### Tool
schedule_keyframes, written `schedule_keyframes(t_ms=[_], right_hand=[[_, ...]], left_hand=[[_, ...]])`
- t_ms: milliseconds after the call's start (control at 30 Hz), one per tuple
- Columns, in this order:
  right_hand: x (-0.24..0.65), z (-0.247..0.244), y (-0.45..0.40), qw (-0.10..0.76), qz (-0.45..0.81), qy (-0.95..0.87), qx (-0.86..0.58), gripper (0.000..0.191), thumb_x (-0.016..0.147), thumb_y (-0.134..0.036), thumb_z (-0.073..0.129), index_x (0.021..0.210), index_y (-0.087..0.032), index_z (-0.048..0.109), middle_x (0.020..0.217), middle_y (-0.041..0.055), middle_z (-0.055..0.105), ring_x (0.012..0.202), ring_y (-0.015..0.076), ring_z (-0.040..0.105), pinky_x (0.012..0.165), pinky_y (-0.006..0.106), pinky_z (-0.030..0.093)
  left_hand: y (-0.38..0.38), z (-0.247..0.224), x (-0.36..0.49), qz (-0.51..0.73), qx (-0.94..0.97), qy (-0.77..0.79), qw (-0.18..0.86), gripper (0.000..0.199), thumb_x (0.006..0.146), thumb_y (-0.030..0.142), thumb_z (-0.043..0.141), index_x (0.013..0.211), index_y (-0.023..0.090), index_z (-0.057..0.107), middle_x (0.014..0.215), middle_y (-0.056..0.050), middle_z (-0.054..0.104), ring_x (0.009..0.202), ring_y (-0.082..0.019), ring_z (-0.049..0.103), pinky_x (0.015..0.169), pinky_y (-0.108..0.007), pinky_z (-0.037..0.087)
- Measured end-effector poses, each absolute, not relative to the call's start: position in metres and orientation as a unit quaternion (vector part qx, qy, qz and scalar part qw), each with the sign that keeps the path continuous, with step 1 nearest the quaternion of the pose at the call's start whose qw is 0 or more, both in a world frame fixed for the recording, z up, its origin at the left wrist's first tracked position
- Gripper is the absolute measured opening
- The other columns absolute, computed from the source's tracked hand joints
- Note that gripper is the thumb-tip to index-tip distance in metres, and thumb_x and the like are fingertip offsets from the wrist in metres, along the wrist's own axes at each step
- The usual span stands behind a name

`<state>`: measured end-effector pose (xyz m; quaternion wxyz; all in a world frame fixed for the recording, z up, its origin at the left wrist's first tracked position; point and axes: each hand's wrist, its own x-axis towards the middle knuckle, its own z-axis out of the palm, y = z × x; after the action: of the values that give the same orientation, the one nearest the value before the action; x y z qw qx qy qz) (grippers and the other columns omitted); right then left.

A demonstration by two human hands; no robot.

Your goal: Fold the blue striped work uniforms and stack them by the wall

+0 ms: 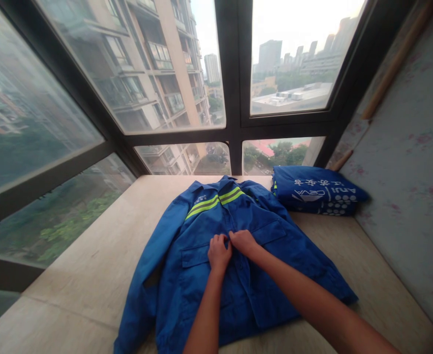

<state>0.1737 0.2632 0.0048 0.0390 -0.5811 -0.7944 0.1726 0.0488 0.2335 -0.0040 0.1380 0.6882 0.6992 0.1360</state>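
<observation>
A blue work jacket [201, 285] with a yellow-green and grey reflective band across the chest lies spread face up, its collar toward the window. My left hand [220, 250] and my right hand [241, 242] meet at the front placket, just below the chest. The fingers of both are bent and pinched on the placket's edges, close together. Whatever small fastening sits between the fingertips is hidden. Above the hands the front is drawn together; below them the two edges part slightly near the hem.
The jacket lies on a pale stone-like sill [91, 265]. At the back right sits a folded blue garment [312, 189] with white lettering. Dark-framed windows [234, 98] rise behind and at the left. A flower-patterned wall [412, 162] bounds the right side.
</observation>
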Motion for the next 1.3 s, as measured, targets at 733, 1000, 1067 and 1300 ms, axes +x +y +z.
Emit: schedule_keyframes(t_ms=[733, 1000, 1067, 1300], right_hand=[[0.159, 0.0, 0.328, 0.141, 0.198, -0.691, -0.68, 0.029, 0.092, -0.021, 0.051, 0.119, -0.014, 0.06, 0.122, 0.0155, 0.059, 0.114, 0.0248, 0.054, 0.092, 0.03, 0.043], [0.15, -0.002, 0.331, 0.131, 0.193, -0.683, -0.693, 0.033, 0.088, -0.032, 0.056, 0.115, -0.014, 0.061, 0.121, 0.019, 0.057, 0.111, 0.0304, 0.056, 0.084, 0.035, 0.047], [0.149, -0.005, 0.329, 0.138, 0.197, -0.683, -0.69, 0.032, 0.085, -0.028, 0.058, 0.113, -0.014, 0.063, 0.117, 0.0179, 0.061, 0.109, 0.0298, 0.057, 0.084, 0.035, 0.047], [0.167, -0.029, 0.328, 0.215, 0.229, -0.664, -0.678, 0.037, 0.082, -0.015, 0.052, 0.115, -0.019, 0.067, 0.109, 0.009, 0.07, 0.104, 0.0208, 0.063, 0.087, 0.026, 0.046]], left_hand=[[0.356, -0.009, 0.042, 0.186, 0.677, 0.686, 0.192, 0.018, 0.088, 0.021, 0.059, 0.101, 0.018, 0.071, 0.104, -0.008, 0.07, 0.095, -0.017, 0.065, 0.084, -0.025, 0.046], [0.359, -0.011, 0.042, 0.133, 0.683, 0.687, 0.208, 0.02, 0.092, 0.031, 0.06, 0.101, 0.015, 0.065, 0.107, -0.006, 0.067, 0.099, -0.019, 0.062, 0.091, -0.04, 0.049], [0.359, -0.007, 0.041, 0.122, 0.686, 0.686, 0.209, 0.019, 0.092, 0.032, 0.06, 0.098, 0.015, 0.065, 0.105, -0.005, 0.067, 0.097, -0.019, 0.063, 0.089, -0.039, 0.049], [0.348, 0.004, 0.048, 0.104, 0.687, 0.69, 0.201, 0.011, 0.088, 0.022, 0.058, 0.097, 0.021, 0.065, 0.105, -0.01, 0.071, 0.1, -0.023, 0.066, 0.082, -0.03, 0.045]])
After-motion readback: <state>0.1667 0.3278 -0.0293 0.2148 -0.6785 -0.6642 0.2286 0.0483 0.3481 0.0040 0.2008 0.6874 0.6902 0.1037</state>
